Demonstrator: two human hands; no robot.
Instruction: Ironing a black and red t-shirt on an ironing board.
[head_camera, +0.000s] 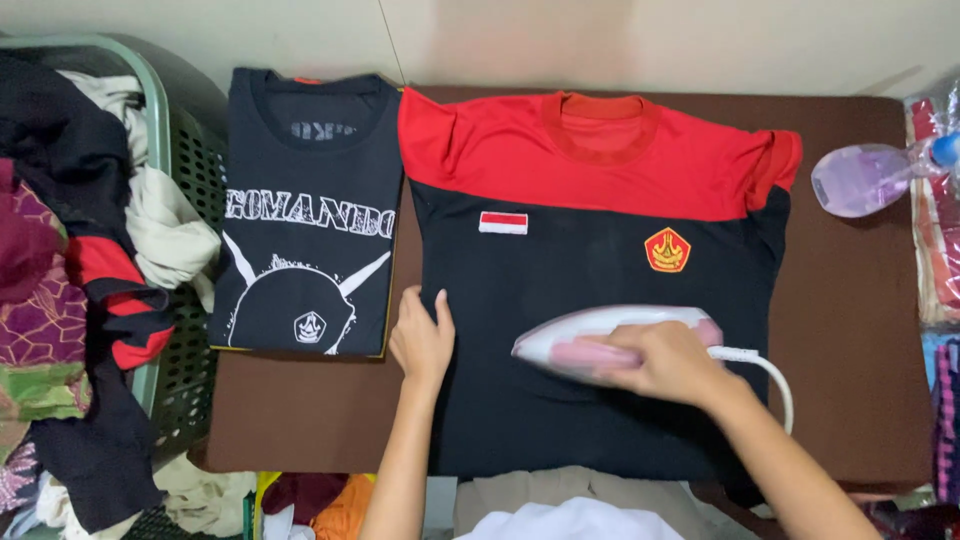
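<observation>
A red-and-white rectangular patch (503, 222) and a yellow-and-red pentagonal badge (667, 250) sit on the shirt's chest.

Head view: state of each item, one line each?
Red-and-black shirt: spread flat on the brown board.
Iron: on the shirt, gripped by right hand.
Left hand: flat on the shirt's edge.
Dark printed shirt: folded, beside it.
Laundry basket: heaped with clothes.
Spray bottle: lying on its side.

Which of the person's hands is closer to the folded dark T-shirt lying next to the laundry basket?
Left. The left hand presses flat on the red-and-black jersey, just right of the folded dark T-shirt. The right hand grips the iron, farther right on the jersey.
</observation>
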